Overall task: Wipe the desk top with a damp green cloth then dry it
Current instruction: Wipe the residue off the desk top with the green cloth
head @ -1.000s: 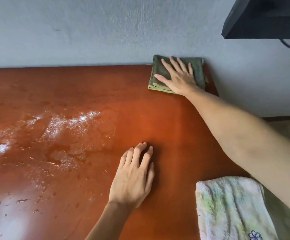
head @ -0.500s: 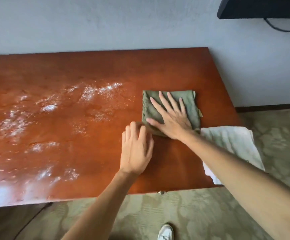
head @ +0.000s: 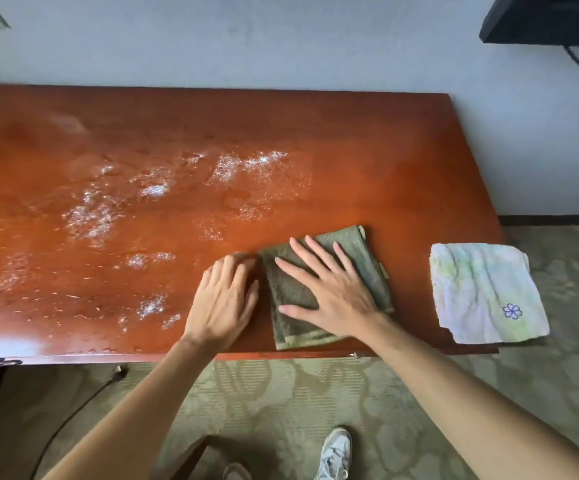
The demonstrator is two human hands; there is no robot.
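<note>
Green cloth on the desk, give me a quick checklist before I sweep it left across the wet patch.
1. Right hand flat on the green cloth, fingers spread: ok.
2. Cloth folded, lying flat near the desk's front edge: ok.
3. Left hand resting on the desk right beside the cloth, in the sweep's path: not ok, move it first.
4. Wet patches on the desk to the left, unwiped: ok, that is the target.
5. White towel at the right end, overhanging the edge: not ok, may slip.
6. Cloth damp enough: cannot tell.
</note>
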